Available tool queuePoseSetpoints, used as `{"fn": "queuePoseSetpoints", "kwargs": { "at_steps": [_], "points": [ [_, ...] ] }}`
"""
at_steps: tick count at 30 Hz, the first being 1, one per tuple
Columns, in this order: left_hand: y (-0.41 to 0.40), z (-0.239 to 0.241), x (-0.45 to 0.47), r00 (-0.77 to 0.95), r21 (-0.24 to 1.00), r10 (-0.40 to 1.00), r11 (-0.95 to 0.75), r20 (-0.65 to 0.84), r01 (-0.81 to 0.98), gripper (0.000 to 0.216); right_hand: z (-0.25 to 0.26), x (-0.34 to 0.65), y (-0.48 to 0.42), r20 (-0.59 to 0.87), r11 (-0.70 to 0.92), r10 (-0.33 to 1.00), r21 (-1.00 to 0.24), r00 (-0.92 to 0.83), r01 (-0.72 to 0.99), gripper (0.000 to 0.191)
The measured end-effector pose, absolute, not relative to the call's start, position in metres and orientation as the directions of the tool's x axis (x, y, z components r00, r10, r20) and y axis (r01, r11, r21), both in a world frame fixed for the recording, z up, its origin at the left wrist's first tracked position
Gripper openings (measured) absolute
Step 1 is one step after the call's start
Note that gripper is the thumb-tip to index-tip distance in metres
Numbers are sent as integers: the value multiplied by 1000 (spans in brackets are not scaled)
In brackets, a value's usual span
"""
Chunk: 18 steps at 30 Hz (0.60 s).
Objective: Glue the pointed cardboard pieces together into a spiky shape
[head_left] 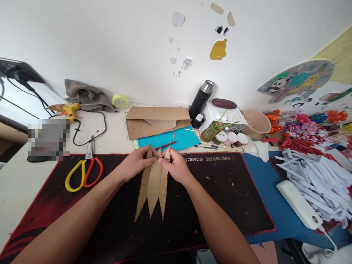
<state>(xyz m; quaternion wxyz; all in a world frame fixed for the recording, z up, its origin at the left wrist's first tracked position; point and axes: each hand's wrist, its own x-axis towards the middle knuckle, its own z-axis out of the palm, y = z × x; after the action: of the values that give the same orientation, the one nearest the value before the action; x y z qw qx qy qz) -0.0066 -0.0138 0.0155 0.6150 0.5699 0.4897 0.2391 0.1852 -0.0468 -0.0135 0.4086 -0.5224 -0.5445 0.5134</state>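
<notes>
Three long pointed cardboard strips [154, 183] lie side by side over the black desk mat [214, 198], their tips pointing toward me and away. My left hand [140, 161] is closed around the upper part of the left strip, with its thumb reaching to the middle one. My right hand [173, 164] grips the upper end of the right strip, its thumb pressed near the middle strip. Both thumbs nearly meet there. The fingers behind the cardboard are hidden. Just beyond my hands a red pencil [169, 144] rests on a blue sheet [154, 142].
Scissors [84, 170] with yellow and red handles lie at left, near a yellow glue gun [70, 111]. Folded cardboard [159, 121], a black thermos [202, 98] and a glass jar [209, 132] stand behind. White paper strips [327, 179] and a white device [299, 205] are at right.
</notes>
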Motion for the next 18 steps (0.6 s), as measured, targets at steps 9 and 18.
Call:
{"fn": "queuePoseSetpoints", "kwargs": {
  "at_steps": [9, 18],
  "points": [
    [-15, 16, -4, 339, 929, 870, 292, -357, 228, 33, -12, 184, -46, -90, -66, 988, -980, -125, 185, 17],
    [-15, 11, -2, 325, 927, 905, 157, -272, 340, 29, -16, 182, -49, -31, -7, 995, -970, -93, 242, 12]
  ]
}}
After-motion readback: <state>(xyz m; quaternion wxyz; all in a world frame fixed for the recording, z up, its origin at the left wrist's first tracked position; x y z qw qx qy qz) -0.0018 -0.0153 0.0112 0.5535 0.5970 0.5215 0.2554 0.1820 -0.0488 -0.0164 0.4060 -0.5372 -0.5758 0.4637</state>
